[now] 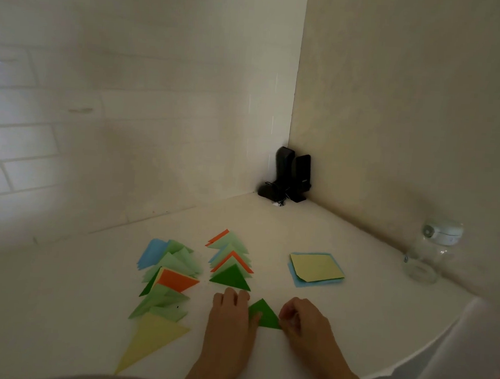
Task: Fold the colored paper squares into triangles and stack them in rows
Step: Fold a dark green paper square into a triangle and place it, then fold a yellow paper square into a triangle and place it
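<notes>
Dark green paper triangle [264, 315] lies on the white surface [352, 315] just below the middle row of folded triangles [230, 262], pinned at its left corner under the left hand [229, 315], fingers flat, while the right hand [304, 320] pinches its right corner closed. To finish well, I'd match the edges exactly and run a firm crease before sliding it onto the row, overlapping the green triangle [230, 278] above; unfolded squares [315, 268] wait to the right.
</notes>
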